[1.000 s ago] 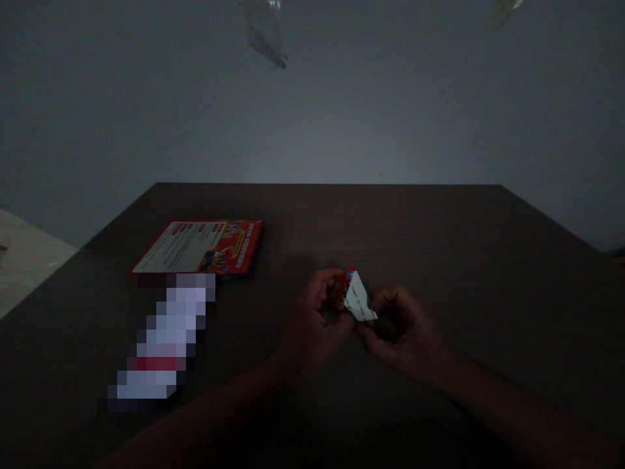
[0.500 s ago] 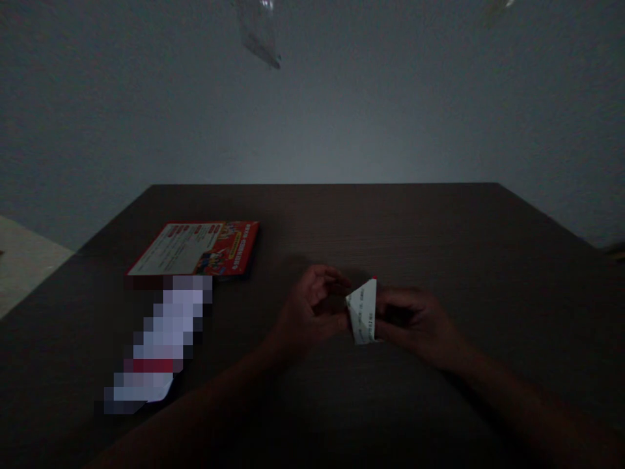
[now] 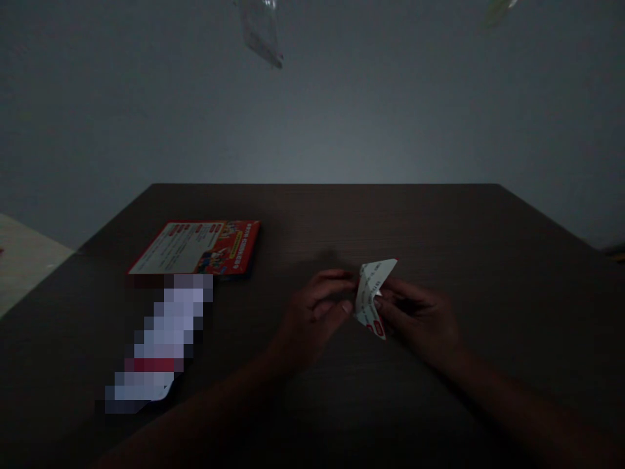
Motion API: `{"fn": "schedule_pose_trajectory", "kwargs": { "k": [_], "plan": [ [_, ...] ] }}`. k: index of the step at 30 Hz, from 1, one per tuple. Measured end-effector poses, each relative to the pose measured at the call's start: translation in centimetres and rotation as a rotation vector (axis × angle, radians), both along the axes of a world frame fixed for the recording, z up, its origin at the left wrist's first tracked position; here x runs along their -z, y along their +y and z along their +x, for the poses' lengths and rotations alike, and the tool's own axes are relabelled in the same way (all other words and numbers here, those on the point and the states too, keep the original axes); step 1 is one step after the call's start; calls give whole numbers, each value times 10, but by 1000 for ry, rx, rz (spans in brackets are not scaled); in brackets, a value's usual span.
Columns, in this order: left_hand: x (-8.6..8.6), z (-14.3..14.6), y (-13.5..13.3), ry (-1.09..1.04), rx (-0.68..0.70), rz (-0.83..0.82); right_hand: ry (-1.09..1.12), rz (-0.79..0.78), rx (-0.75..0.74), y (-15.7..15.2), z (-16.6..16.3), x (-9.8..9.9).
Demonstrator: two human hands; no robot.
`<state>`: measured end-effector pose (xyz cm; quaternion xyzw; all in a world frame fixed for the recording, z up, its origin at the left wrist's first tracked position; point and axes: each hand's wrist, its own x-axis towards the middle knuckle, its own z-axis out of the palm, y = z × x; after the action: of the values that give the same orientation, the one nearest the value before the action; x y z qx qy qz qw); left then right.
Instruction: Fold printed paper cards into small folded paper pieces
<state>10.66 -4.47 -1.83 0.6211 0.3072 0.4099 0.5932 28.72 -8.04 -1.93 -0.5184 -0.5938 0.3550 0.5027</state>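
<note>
A small folded paper [image 3: 368,293], white with printed text and red marks near its lower tip, is held up over the table in front of me. My right hand [image 3: 422,316] pinches it from the right between thumb and fingers. Close by its left edge is my left hand [image 3: 322,306], thumb and fingers apart. The left fingertips reach the paper's edge or nearly so; I cannot tell whether they touch it.
A red and white printed booklet or flat box [image 3: 195,251] lies at the left on the dark wood-grain table [image 3: 317,215]. Nearer me is a pixelated, pale elongated item [image 3: 161,339]. Behind the table stands a grey wall [image 3: 390,98], with a clear plastic piece [image 3: 262,32] high up.
The folded paper has turned and shifted slightly up and right, showing a notched shape with red marks. My left thumb has come away from its face.
</note>
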Motion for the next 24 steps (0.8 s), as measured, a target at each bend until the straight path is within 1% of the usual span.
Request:
{"fn": "schedule_pose_trajectory", "kwargs": {
  "k": [6,13,18,21,24],
  "plan": [
    [5,-3,2,-44,80,3,-78,77,11,-3,-1,-5],
    [4,-4,-1,-9,108,81,-166,95,8,-4,2,-7],
    [-4,-3,-2,21,228,74,-280,215,-41,-4,-1,-12],
    [-7,-2,-1,8,247,66,-321,277,-93,-5,0,-12],
    [-4,-2,1,-20,253,31,-371,295,-158,-5,3,-9]
  ]
}}
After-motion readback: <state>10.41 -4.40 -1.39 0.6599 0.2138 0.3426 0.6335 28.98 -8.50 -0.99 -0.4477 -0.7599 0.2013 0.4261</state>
